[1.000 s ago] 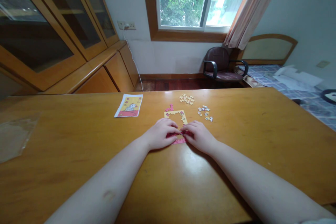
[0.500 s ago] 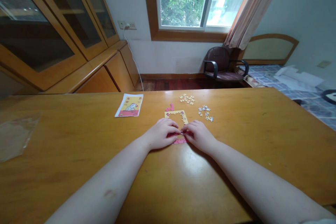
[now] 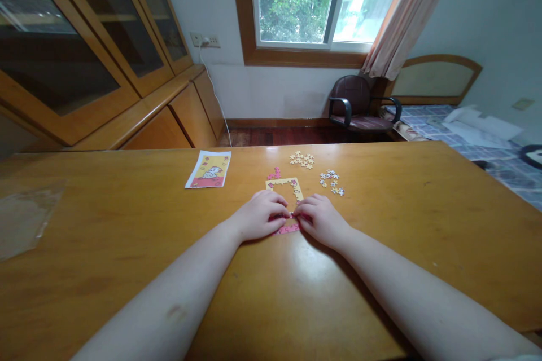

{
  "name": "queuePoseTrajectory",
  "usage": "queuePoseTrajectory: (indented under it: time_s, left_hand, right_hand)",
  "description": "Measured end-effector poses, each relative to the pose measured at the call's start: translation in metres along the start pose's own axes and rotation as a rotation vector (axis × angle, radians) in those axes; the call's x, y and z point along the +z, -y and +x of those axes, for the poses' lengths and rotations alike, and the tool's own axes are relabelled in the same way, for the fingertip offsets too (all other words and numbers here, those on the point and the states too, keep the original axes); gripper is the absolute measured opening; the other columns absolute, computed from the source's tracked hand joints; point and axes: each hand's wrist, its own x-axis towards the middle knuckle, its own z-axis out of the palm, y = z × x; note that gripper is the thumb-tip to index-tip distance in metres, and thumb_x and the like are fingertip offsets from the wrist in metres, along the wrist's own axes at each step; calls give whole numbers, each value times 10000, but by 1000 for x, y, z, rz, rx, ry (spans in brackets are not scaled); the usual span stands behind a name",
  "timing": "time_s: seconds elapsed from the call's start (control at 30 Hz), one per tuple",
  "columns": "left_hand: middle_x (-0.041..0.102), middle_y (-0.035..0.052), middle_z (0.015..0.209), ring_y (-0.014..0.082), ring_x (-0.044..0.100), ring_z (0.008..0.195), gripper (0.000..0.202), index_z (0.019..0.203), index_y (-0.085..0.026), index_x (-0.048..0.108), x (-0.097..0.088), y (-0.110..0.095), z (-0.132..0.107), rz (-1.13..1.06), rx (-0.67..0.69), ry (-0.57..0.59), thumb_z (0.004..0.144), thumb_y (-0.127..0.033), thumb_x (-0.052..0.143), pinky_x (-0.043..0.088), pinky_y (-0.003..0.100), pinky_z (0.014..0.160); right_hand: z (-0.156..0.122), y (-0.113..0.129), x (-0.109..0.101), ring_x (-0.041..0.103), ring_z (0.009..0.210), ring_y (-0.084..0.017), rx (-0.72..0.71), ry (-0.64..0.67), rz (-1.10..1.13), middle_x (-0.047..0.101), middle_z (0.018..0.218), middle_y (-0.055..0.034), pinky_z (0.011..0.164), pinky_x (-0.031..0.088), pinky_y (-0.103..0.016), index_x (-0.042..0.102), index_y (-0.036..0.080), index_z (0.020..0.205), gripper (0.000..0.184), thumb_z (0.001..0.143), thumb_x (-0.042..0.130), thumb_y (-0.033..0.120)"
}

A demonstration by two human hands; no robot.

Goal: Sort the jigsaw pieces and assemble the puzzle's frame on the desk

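Observation:
A partly joined jigsaw puzzle (image 3: 283, 181) lies flat on the table, its yellow border at the far side and a pink strip (image 3: 288, 229) at the near side. My left hand (image 3: 265, 214) rests over its left edge, fingers curled in toward the middle. From the other side my right hand (image 3: 320, 218) reaches in, thumb and fingers pinched together. Between the fingertips of both hands is a small puzzle piece (image 3: 291, 215), pinkish and mostly covered. The fingers hide much of the puzzle's sides.
Pink pieces (image 3: 274, 174) lie just beyond the puzzle. Farther off are yellow pieces (image 3: 302, 159), with white-and-yellow pieces (image 3: 332, 181) to the right. A picture sheet (image 3: 209, 170) lies left on the wooden table (image 3: 262, 293). A clear plastic bag (image 3: 27, 217) is at far left.
Both hands stay nearly in place. The fingertips shift slightly at the small piece, and the near pink strip sits a little farther left and more tilted.

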Motion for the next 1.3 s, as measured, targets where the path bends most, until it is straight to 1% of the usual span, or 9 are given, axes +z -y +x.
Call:
queuePoseTrajectory:
  time_s: [0.3,0.37,0.5,0.6,0.7,0.87,1.1,1.23,1.3]
  left_hand:
    - [645,34,1031,189,554,971,185,965,-267,712,-1,0,-1,-13,0,5,846,-300,574,396,356,929]
    - [644,38,1046,192,553,982,198,984,-267,709,-1,0,-1,-13,1,7,852,-302,566,394,360,933]
    - [638,41,1096,200,547,1022,233,1041,-282,698,-2,0,-1,-29,14,25,841,-306,581,388,371,950]
    - [630,34,1157,213,533,1076,279,1098,-316,678,-2,-1,-1,-43,42,67,831,-321,596,363,398,989]
    - [621,28,1201,224,507,1134,294,1117,-323,671,-3,-2,-1,-36,54,97,835,-347,591,318,423,1036]
    - [630,28,1195,231,504,1141,296,1120,-320,669,-3,-4,0,-19,49,101,843,-362,573,294,441,1054]
    - [647,23,1170,225,514,1130,317,1127,-315,666,-4,-5,0,-26,56,99,818,-328,594,316,424,1037]
    - [656,17,1147,217,529,1106,313,1116,-311,668,-4,-5,0,-38,71,72,808,-313,606,323,414,1033]
    - [660,25,1119,210,546,1067,285,1090,-293,678,-3,-5,0,-27,54,41,819,-317,594,344,403,1012]
  right_hand:
    - [-1,-3,1,566,870,-189,11,-17,23,692,932,-41,834,415,-353,695,223,884,138,828,582,165]
    - [-1,-5,0,576,872,-189,57,-44,31,690,927,-43,838,422,-351,686,217,895,140,832,570,171]
    - [-1,-8,-3,590,857,-189,226,-82,31,684,882,-41,813,439,-328,670,199,880,145,800,561,147]
    - [1,-6,-6,591,817,-180,310,-66,14,682,843,-34,777,436,-303,660,198,842,121,790,559,157]
    - [2,-2,-8,583,765,-169,351,-30,-1,676,789,-24,730,421,-281,655,198,832,98,789,568,187]
    - [3,0,-7,573,732,-157,362,-6,15,665,739,-12,697,403,-261,657,200,835,96,781,578,197]
    - [2,0,-5,573,722,-153,348,-12,47,671,745,-12,688,409,-259,657,202,817,84,781,581,193]
    - [2,-1,-5,577,721,-154,334,-22,46,671,746,-11,697,413,-267,653,203,804,73,783,585,187]
    - [1,-2,-5,580,735,-158,307,-39,47,670,755,-13,721,418,-276,654,202,813,72,792,586,192]
